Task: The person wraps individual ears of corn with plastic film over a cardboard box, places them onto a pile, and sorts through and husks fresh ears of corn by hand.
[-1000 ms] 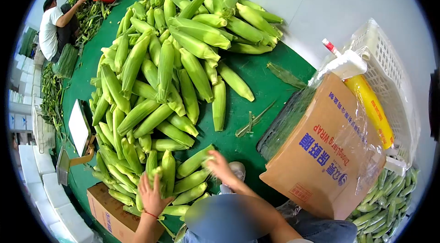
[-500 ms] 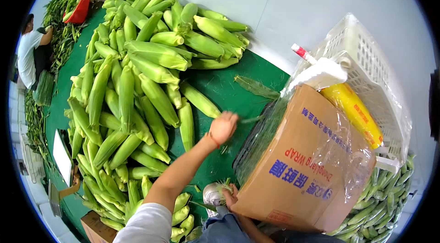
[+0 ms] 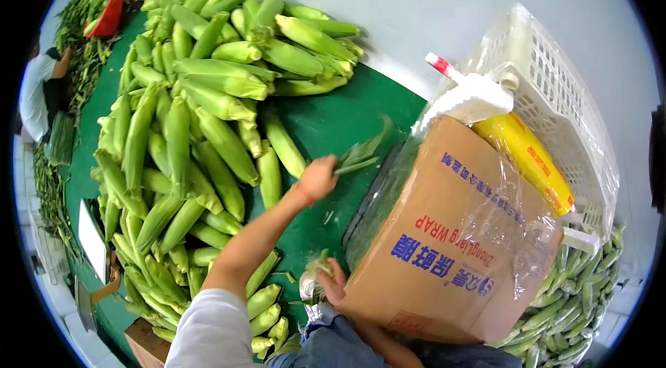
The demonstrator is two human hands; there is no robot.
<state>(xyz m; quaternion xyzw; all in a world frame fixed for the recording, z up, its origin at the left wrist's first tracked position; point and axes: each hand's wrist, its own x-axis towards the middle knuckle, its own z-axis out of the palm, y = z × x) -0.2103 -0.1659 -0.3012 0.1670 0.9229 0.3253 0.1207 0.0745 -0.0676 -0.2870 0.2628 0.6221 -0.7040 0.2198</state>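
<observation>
My left hand, with a red string at the wrist, is closed on loose green husk leaves above the green surface. Lower down, my right hand holds a small bunch of pale husk scraps and silk near the box's lower left corner. To the left of both hands rises a large pile of corn ears, still in green husks. One ear lies just left of my left hand.
A cardboard box stands at the right beside a yellow roll and a white plastic crate. Wrapped corn lies at lower right. A person sits at far left near a red container.
From the pile's lower edge, my left hand has moved up and right and taken hold of the husk leaves. My right hand has shifted down beside the box. The camera view has turned.
</observation>
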